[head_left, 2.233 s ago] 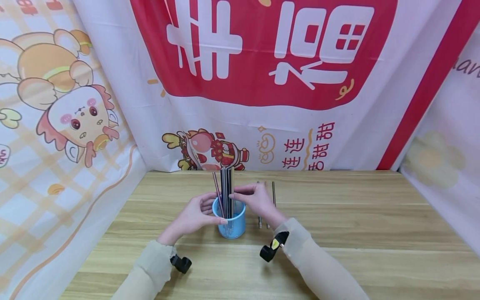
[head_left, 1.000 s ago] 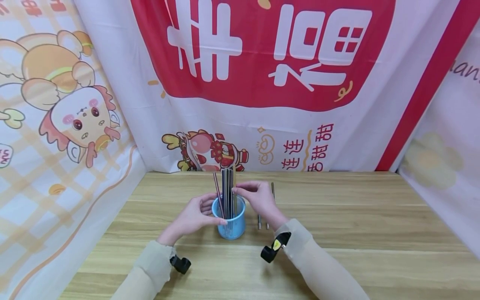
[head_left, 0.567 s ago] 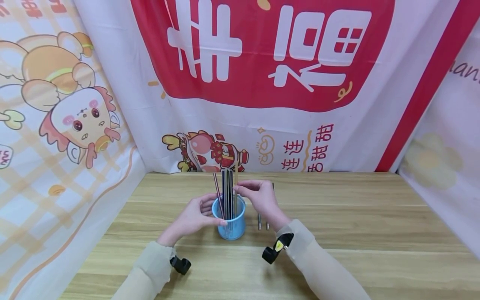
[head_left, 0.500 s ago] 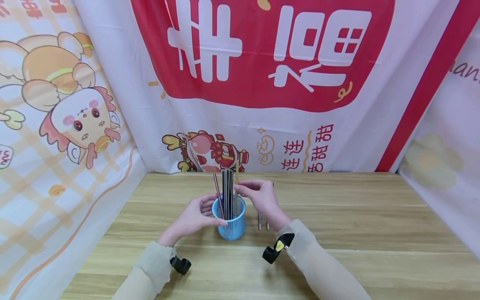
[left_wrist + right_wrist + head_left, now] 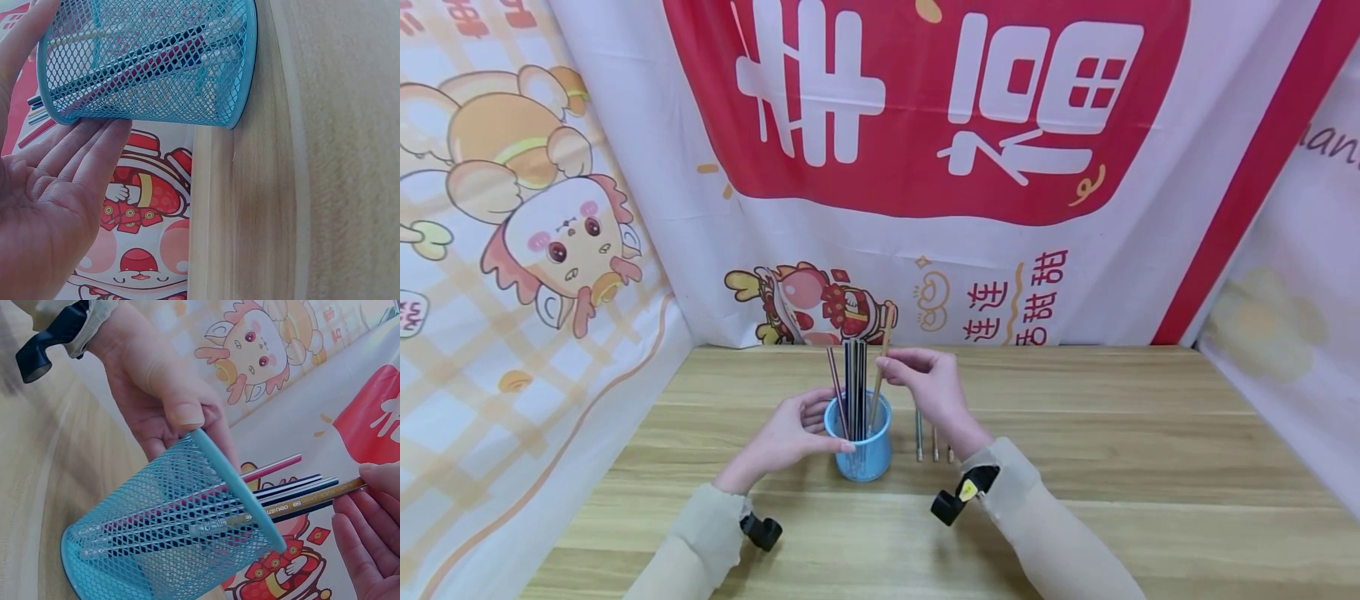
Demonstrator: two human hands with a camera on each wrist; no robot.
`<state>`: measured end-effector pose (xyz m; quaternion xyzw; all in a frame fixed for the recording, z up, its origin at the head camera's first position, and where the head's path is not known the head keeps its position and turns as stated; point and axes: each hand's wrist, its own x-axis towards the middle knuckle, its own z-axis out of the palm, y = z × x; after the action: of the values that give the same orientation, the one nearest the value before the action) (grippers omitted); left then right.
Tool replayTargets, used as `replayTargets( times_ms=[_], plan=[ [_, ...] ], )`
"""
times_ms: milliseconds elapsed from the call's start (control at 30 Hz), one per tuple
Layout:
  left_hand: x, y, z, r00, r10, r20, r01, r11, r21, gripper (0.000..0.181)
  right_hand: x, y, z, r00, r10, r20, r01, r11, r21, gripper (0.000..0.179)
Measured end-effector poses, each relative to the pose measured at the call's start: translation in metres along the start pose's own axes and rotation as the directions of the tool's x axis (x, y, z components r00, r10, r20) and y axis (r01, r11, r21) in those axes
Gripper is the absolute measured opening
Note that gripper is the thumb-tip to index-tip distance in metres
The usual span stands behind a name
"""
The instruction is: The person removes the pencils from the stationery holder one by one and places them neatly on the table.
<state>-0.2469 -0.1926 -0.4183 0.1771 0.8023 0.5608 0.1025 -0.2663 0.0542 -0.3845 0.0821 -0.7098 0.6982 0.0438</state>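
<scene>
A light-blue mesh pencil cup [image 5: 863, 463] stands upright on the table. My left hand [image 5: 784, 432] holds it from the left, thumb on the rim and fingers behind; in the left wrist view those fingers reach the cup's mesh side. My right hand [image 5: 934, 390] pinches a gold pencil [image 5: 294, 504] near its upper end. That pencil tilts right, and its lower, eraser end sits inside the cup. A bundle of dark striped pencils [image 5: 855, 375] stands in the cup beside it, with a red-pink pencil [image 5: 836, 379] leaning left.
Three pencils lie side by side on the wood table [image 5: 1112, 450] right of the cup, partly under my right hand: a bluish pencil [image 5: 919, 437], a middle pencil [image 5: 936, 446] and a right pencil [image 5: 951, 456]. A printed cloth [image 5: 1000, 200] hangs behind the table.
My right hand has drawn the gold pencil away from the bundle, upward and to the right, so it now stands taller and tilts. My left hand stays on the cup.
</scene>
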Motion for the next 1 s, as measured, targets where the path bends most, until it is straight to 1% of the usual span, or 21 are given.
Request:
replayTargets(
  times_ms=[167,367,533,767,1000],
  plan=[
    [0.0,-0.001,0.0,1.0,-0.004,-0.001,0.004,1.0,0.002,0.083,0.0,-0.006,-0.004,0.999,-0.025,-0.026,0.025,0.999,0.019,0.029],
    [0.0,0.0,0.0,1.0,-0.004,-0.01,0.004,1.0,0.002,0.085,0.002,-0.012,-0.01,0.996,-0.058,-0.063,0.063,0.994,0.089,0.028],
    [-0.001,0.001,0.0,1.0,-0.008,-0.013,0.008,1.0,-0.004,0.087,0.003,-0.016,-0.016,0.994,-0.069,-0.084,0.077,0.992,0.096,0.029],
    [0.0,-0.002,0.0,1.0,-0.018,-0.008,0.018,1.0,-0.006,0.085,0.002,-0.02,-0.023,0.994,-0.048,-0.101,0.06,0.991,0.119,0.033],
    [0.001,-0.003,0.0,1.0,-0.006,-0.014,0.006,1.0,-0.003,0.089,0.003,-0.023,-0.031,0.988,-0.079,-0.132,0.096,0.987,0.129,0.036]
  ],
)
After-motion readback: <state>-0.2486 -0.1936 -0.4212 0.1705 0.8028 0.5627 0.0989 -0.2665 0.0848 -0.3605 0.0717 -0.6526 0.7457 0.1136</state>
